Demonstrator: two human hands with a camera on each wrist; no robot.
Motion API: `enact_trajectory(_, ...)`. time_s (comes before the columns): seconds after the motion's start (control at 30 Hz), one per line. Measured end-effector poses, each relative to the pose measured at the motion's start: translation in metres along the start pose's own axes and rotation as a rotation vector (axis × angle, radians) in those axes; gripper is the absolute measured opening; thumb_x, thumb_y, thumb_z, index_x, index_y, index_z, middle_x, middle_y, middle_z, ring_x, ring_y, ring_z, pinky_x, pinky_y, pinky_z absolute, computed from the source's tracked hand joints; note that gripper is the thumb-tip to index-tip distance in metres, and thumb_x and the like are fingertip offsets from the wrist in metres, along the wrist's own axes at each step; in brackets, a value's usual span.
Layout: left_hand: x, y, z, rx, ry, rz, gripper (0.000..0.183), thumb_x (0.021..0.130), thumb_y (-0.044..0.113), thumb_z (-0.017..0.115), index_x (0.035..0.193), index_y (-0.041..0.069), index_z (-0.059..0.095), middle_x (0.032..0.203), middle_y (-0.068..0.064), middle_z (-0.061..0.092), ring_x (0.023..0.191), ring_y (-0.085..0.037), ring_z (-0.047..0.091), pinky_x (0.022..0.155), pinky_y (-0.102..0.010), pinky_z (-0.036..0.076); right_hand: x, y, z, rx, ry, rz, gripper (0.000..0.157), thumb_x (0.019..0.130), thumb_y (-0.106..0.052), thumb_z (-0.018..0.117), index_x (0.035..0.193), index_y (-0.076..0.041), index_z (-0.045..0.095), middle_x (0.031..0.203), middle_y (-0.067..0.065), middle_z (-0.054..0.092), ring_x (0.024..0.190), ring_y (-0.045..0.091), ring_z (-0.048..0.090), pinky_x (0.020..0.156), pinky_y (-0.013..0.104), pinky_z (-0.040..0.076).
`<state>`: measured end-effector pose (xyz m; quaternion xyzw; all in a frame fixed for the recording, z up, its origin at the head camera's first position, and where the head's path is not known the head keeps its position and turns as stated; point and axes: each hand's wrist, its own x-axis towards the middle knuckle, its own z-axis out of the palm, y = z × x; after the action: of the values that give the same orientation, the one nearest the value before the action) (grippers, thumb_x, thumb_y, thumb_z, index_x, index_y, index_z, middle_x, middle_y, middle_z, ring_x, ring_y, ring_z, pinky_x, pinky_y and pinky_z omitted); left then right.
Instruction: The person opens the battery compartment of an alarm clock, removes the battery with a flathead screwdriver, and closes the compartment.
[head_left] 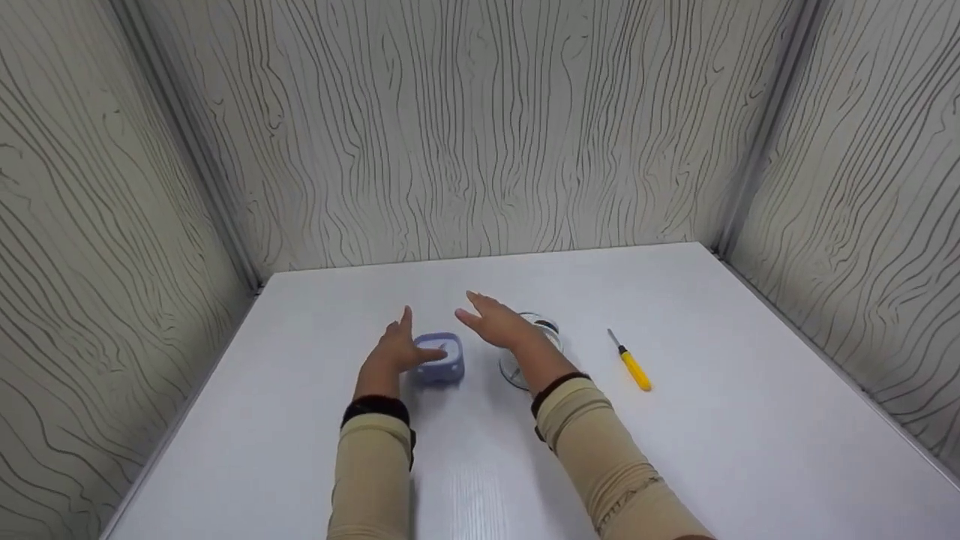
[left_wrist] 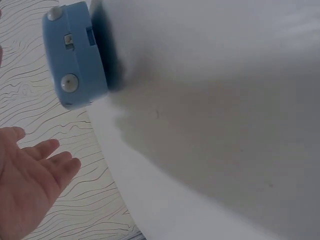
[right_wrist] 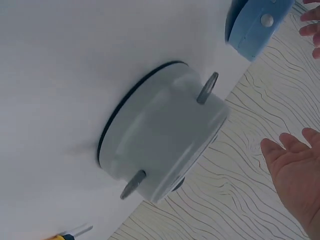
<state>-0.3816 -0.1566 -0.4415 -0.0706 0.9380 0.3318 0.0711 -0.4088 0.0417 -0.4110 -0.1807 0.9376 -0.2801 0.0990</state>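
Observation:
A small blue alarm clock (head_left: 450, 371) with a pale face lies face up on the table. Its blue side (left_wrist: 80, 55) with round white studs shows in the left wrist view. Beside it is my left hand (head_left: 394, 351), fingers extended and thumb reaching over the face; contact cannot be told. My right hand (head_left: 496, 322) hovers with fingers spread, holding nothing. Partly hidden under the right wrist is a round white item (right_wrist: 160, 127) with two short metal pegs on its side, its kind unclear.
A screwdriver (head_left: 636, 370) with a yellow handle lies right of the round white item. The white table (head_left: 300, 435) is bounded by wood-grain patterned panels (head_left: 480, 135) at the back and both sides.

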Motion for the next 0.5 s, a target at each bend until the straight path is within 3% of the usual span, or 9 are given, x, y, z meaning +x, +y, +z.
enact_trajectory(0.27,0.009,-0.013,0.017,-0.013,-0.036,0.034,0.124,0.061,0.039,0.083,0.148,0.016,-0.002,0.148,-0.021,0.018,0.134,-0.038,0.022,0.107,-0.049,0.022,0.002,-0.002,0.026,-0.005,-0.023,0.015,0.075,0.09,-0.06,0.034,0.144,-0.009,0.027,0.147,0.013,0.028,0.137,0.027,0.021,0.11,0.042,0.018)
enact_trajectory(0.5,0.02,-0.026,0.03,-0.018,-0.052,0.034,0.127,0.058,0.037,0.085,0.147,0.011,-0.001,0.147,-0.021,0.021,0.134,-0.036,0.022,0.108,-0.048,0.02,0.007,0.001,0.046,-0.068,-0.033,-0.011,0.069,0.089,-0.045,0.052,0.139,-0.001,0.035,0.14,0.018,0.039,0.131,0.031,0.033,0.107,0.041,0.026)
